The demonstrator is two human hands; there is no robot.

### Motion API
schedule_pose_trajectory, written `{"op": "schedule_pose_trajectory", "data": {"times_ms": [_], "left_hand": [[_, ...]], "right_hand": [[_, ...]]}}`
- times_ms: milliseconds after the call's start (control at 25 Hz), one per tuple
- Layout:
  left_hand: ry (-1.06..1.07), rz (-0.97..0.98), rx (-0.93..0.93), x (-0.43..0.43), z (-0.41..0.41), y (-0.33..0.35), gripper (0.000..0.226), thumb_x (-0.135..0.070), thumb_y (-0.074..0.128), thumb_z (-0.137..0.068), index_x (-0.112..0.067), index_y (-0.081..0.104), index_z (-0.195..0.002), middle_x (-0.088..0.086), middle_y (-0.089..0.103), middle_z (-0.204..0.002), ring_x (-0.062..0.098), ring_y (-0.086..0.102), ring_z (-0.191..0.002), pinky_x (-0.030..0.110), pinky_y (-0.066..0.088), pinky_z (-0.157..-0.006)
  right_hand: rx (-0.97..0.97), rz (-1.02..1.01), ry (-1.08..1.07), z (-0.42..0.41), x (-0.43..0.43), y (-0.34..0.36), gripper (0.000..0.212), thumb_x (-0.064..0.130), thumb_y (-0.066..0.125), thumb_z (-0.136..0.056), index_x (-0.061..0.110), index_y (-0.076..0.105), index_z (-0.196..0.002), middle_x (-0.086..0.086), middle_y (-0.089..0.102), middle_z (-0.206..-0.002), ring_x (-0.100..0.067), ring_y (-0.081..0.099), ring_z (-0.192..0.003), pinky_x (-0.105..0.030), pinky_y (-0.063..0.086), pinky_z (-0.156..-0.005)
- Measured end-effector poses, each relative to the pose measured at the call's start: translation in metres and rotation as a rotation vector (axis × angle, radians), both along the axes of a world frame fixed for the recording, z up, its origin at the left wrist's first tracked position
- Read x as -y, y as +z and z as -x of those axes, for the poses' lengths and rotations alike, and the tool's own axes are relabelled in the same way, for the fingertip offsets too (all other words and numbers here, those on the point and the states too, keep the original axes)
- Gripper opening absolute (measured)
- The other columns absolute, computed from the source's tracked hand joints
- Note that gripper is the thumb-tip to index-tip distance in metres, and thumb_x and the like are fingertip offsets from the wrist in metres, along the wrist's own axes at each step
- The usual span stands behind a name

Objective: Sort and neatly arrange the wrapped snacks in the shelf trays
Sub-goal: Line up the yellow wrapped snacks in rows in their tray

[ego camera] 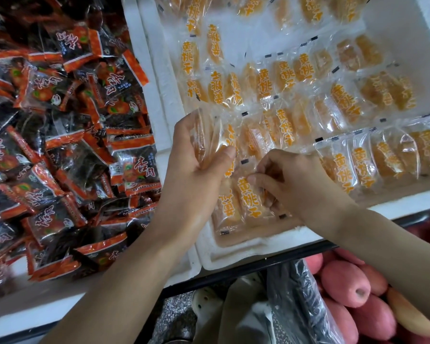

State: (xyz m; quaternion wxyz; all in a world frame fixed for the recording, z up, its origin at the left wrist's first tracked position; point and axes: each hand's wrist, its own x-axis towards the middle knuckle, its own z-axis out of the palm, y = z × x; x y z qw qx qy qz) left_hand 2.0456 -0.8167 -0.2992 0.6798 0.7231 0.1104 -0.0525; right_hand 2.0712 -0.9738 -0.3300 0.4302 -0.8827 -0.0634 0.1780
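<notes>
A white foam tray [233, 259] on the right holds rows of clear packets of orange dried peach [345, 105]. My left hand [196, 175] grips a small stack of these peach packets [209, 137] upright at the tray's left side, thumb across their front. My right hand [296, 182] pinches the edge of one peach packet [248, 194] lying at the tray's near-left corner. The left tray [144, 70] is heaped with dark packets with orange-red edges [60, 145].
A white foam wall separates the two trays. Below the shelf edge [258, 273] lie pink-red apples [345, 286], a crumpled plastic bag [296, 306] and a speckled floor [174, 316].
</notes>
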Motion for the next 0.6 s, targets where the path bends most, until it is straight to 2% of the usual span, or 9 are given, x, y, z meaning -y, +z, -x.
{"op": "schedule_pose_trajectory", "data": {"times_ms": [80,160,240,320,360,400,480,560,600], "left_hand": [[-0.005,0.016,-0.011,0.001,0.002,-0.002,0.047,-0.014,0.059,-0.091,-0.037,0.041,-0.128,-0.017,0.063,-0.113,-0.009,0.062,-0.093,0.009,0.049,-0.067],[-0.015,0.030,-0.028,0.002,0.003,-0.001,0.041,-0.014,0.061,-0.089,-0.043,0.045,-0.112,-0.027,0.065,-0.099,-0.012,0.063,-0.087,0.006,0.047,-0.063],[-0.024,0.032,-0.045,0.003,0.004,-0.002,0.036,-0.017,0.064,-0.087,-0.042,0.047,-0.107,-0.028,0.067,-0.096,-0.008,0.064,-0.087,0.012,0.051,-0.066],[-0.051,0.010,-0.055,0.006,0.004,0.000,0.030,-0.024,0.064,-0.085,-0.038,0.051,-0.108,-0.029,0.067,-0.097,-0.007,0.065,-0.090,0.019,0.053,-0.070],[-0.066,0.010,-0.065,0.009,0.005,0.002,0.027,-0.026,0.063,-0.085,-0.037,0.052,-0.107,-0.029,0.067,-0.096,-0.006,0.065,-0.090,0.019,0.054,-0.069],[-0.087,0.019,-0.072,0.012,0.005,0.003,0.026,-0.027,0.063,-0.084,-0.036,0.053,-0.107,-0.025,0.069,-0.097,-0.004,0.065,-0.090,0.020,0.055,-0.067],[-0.120,0.015,-0.075,0.017,0.004,0.005,0.033,-0.032,0.063,-0.079,-0.034,0.052,-0.110,-0.014,0.067,-0.106,-0.002,0.066,-0.090,0.018,0.055,-0.065],[-0.114,0.012,-0.081,0.020,0.001,0.008,0.042,-0.035,0.066,-0.071,-0.036,0.051,-0.110,-0.013,0.065,-0.111,-0.007,0.064,-0.091,0.015,0.053,-0.071],[-0.106,0.038,-0.091,0.020,-0.001,0.009,0.047,-0.035,0.068,-0.068,-0.033,0.052,-0.112,-0.012,0.067,-0.109,-0.004,0.065,-0.093,0.021,0.054,-0.076]], "right_hand": [[0.046,0.066,0.030,0.003,0.001,-0.001,0.021,0.023,0.065,-0.086,0.017,0.045,-0.089,-0.001,0.062,-0.058,-0.011,0.056,-0.046,-0.032,0.052,-0.051],[0.188,0.130,0.041,0.005,0.004,0.002,0.029,0.018,0.063,-0.088,0.019,0.036,-0.098,0.004,0.058,-0.068,-0.012,0.053,-0.057,-0.029,0.046,-0.059],[0.244,-0.034,-0.038,0.006,0.004,0.010,0.030,0.010,0.057,-0.090,0.022,0.034,-0.105,0.008,0.057,-0.079,-0.010,0.056,-0.061,-0.026,0.045,-0.061],[0.032,-0.329,-0.167,0.005,0.004,0.025,0.033,0.012,0.055,-0.091,0.025,0.036,-0.115,0.008,0.059,-0.093,-0.015,0.063,-0.069,-0.029,0.053,-0.064],[-0.068,-0.392,-0.191,0.003,0.005,0.031,0.034,0.015,0.057,-0.090,0.026,0.039,-0.117,0.008,0.058,-0.095,-0.016,0.065,-0.070,-0.031,0.055,-0.067],[-0.111,-0.369,-0.160,0.001,0.008,0.035,0.032,0.018,0.060,-0.088,0.027,0.045,-0.114,0.010,0.057,-0.092,-0.013,0.064,-0.068,-0.030,0.054,-0.067],[-0.099,-0.237,-0.064,-0.005,0.017,0.041,0.017,0.021,0.065,-0.083,0.025,0.054,-0.095,0.008,0.055,-0.084,-0.006,0.059,-0.060,-0.022,0.050,-0.058],[-0.113,-0.288,-0.120,-0.009,0.025,0.045,0.011,0.015,0.066,-0.083,0.016,0.055,-0.083,0.000,0.057,-0.076,-0.008,0.060,-0.060,-0.015,0.046,-0.053],[-0.122,-0.362,-0.178,-0.009,0.029,0.046,0.013,0.009,0.064,-0.085,0.014,0.054,-0.081,-0.003,0.057,-0.073,-0.010,0.062,-0.061,-0.014,0.048,-0.054]]}}
